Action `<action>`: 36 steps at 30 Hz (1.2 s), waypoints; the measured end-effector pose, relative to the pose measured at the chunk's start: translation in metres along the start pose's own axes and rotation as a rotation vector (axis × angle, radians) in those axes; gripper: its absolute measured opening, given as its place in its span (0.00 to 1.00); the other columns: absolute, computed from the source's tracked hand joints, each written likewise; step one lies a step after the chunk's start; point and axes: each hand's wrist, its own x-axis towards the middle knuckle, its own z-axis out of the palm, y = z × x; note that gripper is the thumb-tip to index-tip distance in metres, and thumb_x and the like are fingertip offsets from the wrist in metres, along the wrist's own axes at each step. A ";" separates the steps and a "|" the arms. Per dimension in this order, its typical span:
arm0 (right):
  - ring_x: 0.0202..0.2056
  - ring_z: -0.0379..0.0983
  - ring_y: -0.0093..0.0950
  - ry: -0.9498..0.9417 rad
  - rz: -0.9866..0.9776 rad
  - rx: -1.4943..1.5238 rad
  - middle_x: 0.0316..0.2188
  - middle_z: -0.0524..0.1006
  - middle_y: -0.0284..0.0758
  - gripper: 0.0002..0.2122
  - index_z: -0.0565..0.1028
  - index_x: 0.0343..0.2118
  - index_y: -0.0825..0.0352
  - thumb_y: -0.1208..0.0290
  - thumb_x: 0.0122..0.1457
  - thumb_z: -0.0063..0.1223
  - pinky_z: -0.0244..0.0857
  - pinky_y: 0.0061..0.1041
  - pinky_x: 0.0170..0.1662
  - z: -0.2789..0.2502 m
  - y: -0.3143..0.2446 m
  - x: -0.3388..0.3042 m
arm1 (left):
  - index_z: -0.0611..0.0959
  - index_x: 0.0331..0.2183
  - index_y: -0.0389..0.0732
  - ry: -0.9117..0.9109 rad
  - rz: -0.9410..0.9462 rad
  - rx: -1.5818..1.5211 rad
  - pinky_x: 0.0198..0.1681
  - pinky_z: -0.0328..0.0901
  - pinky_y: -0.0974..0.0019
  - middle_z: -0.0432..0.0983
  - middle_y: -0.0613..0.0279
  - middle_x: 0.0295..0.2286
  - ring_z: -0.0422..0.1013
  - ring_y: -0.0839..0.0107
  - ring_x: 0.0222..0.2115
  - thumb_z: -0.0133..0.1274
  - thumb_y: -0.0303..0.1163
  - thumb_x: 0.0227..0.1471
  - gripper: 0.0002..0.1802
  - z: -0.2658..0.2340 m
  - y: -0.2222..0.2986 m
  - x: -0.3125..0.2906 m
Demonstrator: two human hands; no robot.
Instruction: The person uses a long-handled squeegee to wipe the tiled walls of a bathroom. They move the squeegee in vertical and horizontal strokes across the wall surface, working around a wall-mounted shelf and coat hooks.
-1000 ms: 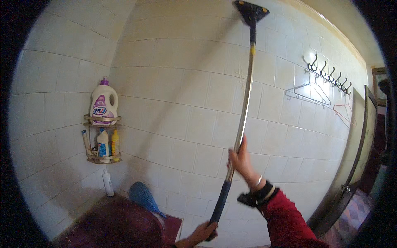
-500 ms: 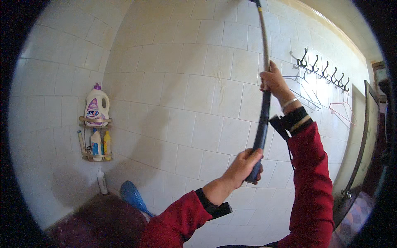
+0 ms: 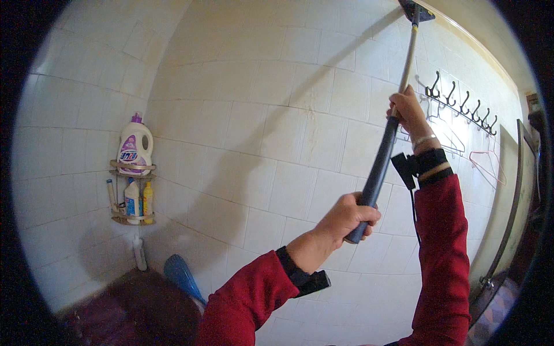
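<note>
A long-handled mop [image 3: 379, 167] slants up across the view, its lower grip dark and its upper pole pale metal. The lower end of the dark grip is wrapped by my left hand [image 3: 340, 224]. Higher up, my right hand [image 3: 411, 114] is closed round the pole where the dark grip ends. At the top, the mop's dark, flat, angular head [image 3: 418, 11] is against the upper part of the white tiled wall [image 3: 277, 184], close under the ceiling edge. The underside of that head is hidden.
A corner shelf [image 3: 134, 167] at left carries a detergent bottle [image 3: 135, 145] and smaller bottles. Below stand a white bottle [image 3: 139, 254] and a blue plastic object [image 3: 182, 275]. Black hooks [image 3: 461, 104] with hangers line the right wall, beside a door [image 3: 508, 225].
Both hands have moved right with the mop, my right hand further, so it leans more to the right. Its head has come into view at the top.
</note>
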 end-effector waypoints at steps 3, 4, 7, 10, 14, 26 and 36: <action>0.14 0.65 0.27 -0.006 0.054 0.122 0.20 0.63 0.37 0.14 0.54 0.34 0.67 0.80 0.45 0.44 0.66 0.25 0.14 0.037 0.001 0.008 | 0.70 0.25 0.37 0.079 0.025 -0.040 0.13 0.60 0.76 0.66 0.65 0.16 0.63 0.80 0.12 0.53 0.28 0.35 0.11 -0.025 0.010 -0.025; 0.15 0.65 0.27 0.033 0.102 0.086 0.20 0.63 0.37 0.14 0.54 0.34 0.66 0.80 0.46 0.45 0.66 0.25 0.14 0.053 0.002 0.013 | 0.70 0.25 0.37 0.081 0.040 -0.045 0.13 0.60 0.76 0.66 0.65 0.16 0.63 0.80 0.12 0.53 0.28 0.35 0.11 -0.034 0.015 -0.034; 0.19 0.66 0.25 -0.245 -0.193 -0.101 0.18 0.67 0.28 0.09 0.66 0.24 0.60 0.63 0.46 0.51 0.57 0.30 0.24 0.106 0.016 0.028 | 0.70 0.26 0.36 0.173 0.069 -0.055 0.13 0.60 0.76 0.66 0.66 0.15 0.64 0.79 0.13 0.53 0.28 0.35 0.12 -0.062 0.027 -0.062; 0.22 0.66 0.24 -0.402 -0.512 -0.387 0.17 0.70 0.23 0.11 0.71 0.16 0.52 0.52 0.44 0.50 0.47 0.30 0.32 0.167 0.012 0.039 | 0.70 0.27 0.35 0.268 0.125 -0.071 0.14 0.61 0.77 0.66 0.66 0.16 0.65 0.79 0.14 0.52 0.28 0.35 0.12 -0.085 0.037 -0.091; 0.21 0.67 0.25 -0.425 -0.888 -1.583 0.17 0.71 0.23 0.11 0.71 0.17 0.53 0.52 0.44 0.51 0.49 0.30 0.34 0.260 -0.031 0.020 | 0.70 0.27 0.35 0.389 0.109 -0.108 0.13 0.60 0.75 0.66 0.66 0.16 0.65 0.78 0.13 0.52 0.28 0.37 0.11 -0.116 0.051 -0.123; 0.13 0.66 0.36 -0.372 -0.010 0.134 0.18 0.64 0.42 0.13 0.55 0.34 0.72 0.80 0.45 0.43 0.62 0.31 0.10 0.320 -0.087 -0.035 | 0.69 0.26 0.38 0.370 -0.022 0.072 0.14 0.63 0.71 0.66 0.64 0.15 0.66 0.75 0.12 0.49 0.30 0.41 0.09 -0.145 0.076 -0.165; 0.12 0.60 0.27 -0.233 0.010 0.235 0.16 0.61 0.35 0.13 0.56 0.31 0.64 0.79 0.45 0.46 0.61 0.29 0.11 0.192 -0.036 -0.022 | 0.69 0.25 0.38 0.173 -0.097 0.116 0.13 0.64 0.72 0.65 0.64 0.15 0.65 0.75 0.11 0.51 0.30 0.39 0.10 -0.093 0.042 -0.108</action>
